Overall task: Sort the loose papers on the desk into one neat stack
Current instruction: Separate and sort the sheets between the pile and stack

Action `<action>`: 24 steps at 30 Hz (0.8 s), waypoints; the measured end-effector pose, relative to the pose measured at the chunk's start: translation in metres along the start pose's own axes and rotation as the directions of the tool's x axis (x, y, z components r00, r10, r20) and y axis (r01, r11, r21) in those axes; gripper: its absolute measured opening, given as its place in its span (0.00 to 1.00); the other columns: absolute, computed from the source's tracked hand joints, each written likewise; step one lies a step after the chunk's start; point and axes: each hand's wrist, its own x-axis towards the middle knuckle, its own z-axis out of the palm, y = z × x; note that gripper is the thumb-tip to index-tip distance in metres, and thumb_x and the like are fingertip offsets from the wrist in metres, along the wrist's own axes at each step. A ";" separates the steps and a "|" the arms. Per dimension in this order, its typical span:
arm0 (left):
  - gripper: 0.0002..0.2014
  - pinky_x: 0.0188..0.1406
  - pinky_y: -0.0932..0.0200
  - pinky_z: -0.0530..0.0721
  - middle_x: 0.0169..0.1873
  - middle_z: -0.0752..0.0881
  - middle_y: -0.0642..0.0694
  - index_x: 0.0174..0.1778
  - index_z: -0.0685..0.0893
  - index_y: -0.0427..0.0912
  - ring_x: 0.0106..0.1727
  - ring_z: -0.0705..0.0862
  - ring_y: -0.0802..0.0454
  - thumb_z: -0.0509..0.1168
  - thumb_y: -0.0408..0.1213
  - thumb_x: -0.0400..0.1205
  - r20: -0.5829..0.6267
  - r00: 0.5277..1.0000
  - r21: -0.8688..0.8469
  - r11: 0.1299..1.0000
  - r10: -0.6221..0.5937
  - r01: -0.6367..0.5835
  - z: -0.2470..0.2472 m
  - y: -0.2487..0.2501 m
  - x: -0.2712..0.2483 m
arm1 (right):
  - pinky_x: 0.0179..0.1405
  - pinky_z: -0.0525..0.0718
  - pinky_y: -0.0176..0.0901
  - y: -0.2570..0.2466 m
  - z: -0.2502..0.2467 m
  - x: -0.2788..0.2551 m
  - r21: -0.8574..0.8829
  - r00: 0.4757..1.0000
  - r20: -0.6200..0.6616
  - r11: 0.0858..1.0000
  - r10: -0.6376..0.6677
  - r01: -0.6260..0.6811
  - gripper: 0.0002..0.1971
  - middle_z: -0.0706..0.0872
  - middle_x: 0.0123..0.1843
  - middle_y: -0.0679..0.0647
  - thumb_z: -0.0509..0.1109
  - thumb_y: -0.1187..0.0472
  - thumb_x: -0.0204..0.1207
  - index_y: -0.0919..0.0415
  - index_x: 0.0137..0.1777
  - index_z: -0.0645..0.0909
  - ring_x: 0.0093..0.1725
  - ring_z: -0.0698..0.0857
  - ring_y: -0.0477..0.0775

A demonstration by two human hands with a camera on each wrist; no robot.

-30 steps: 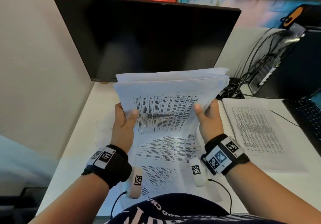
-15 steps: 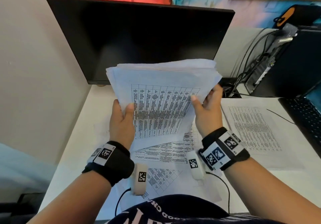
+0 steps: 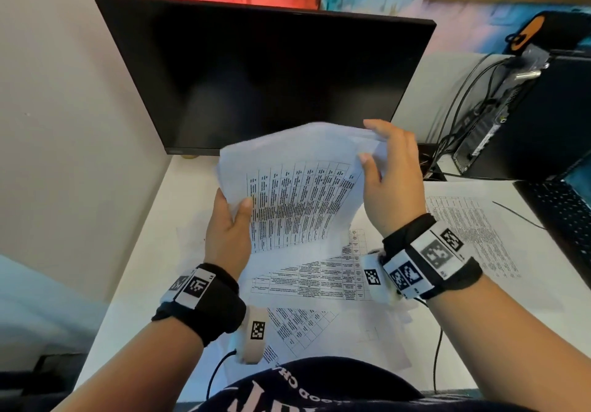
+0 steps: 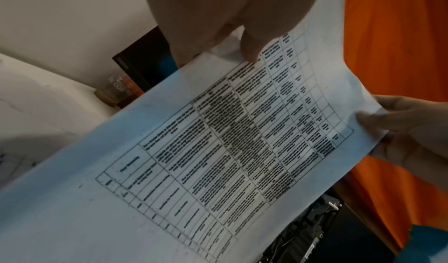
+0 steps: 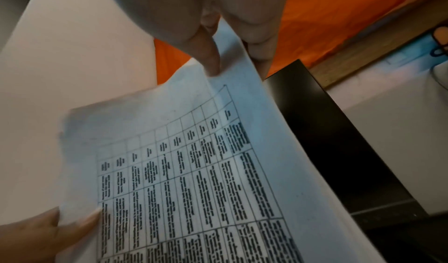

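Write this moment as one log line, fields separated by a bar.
left hand: grips paper bundle | right hand: pinches bundle's far corner | bundle: lifted above desk | loose sheets: on desk

A curved bundle of table-printed papers (image 3: 297,187) is raised above more printed sheets (image 3: 319,280) scattered flat on the desk (image 3: 134,283).

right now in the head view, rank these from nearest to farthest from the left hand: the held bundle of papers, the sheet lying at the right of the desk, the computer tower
1. The held bundle of papers: in the left hand itself, pinched at its left edge.
2. The sheet lying at the right of the desk: flat on the desk, beyond the right hand.
3. The computer tower: far right, at the back of the desk.
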 end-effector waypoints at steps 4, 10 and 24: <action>0.15 0.60 0.72 0.75 0.56 0.82 0.61 0.71 0.72 0.51 0.55 0.79 0.75 0.55 0.36 0.88 -0.097 0.994 -0.001 0.998 0.056 -0.057 0.003 0.013 0.009 | 0.61 0.78 0.28 -0.004 0.001 0.005 0.322 0.994 -0.075 0.945 0.086 -0.057 0.31 0.74 0.72 0.55 0.67 0.66 0.78 0.46 0.75 0.59 0.65 0.79 0.45; 0.18 0.51 0.86 0.71 0.58 0.76 0.71 0.73 0.64 0.52 0.56 0.76 0.85 0.53 0.33 0.88 -0.099 0.980 -0.087 0.980 0.171 -0.180 0.016 0.038 0.008 | 0.42 0.73 0.15 0.008 0.013 0.004 0.348 0.967 -0.023 0.908 0.255 -0.232 0.15 0.79 0.50 0.39 0.62 0.63 0.83 0.62 0.68 0.69 0.45 0.78 0.21; 0.16 0.50 0.77 0.73 0.55 0.79 0.67 0.70 0.62 0.61 0.53 0.78 0.79 0.52 0.41 0.89 0.052 0.999 -0.038 0.999 0.000 0.002 0.030 0.005 -0.004 | 0.43 0.76 0.15 0.027 0.027 -0.031 0.398 0.919 0.006 0.842 0.394 -0.364 0.22 0.77 0.56 0.35 0.61 0.65 0.82 0.55 0.73 0.60 0.48 0.78 0.17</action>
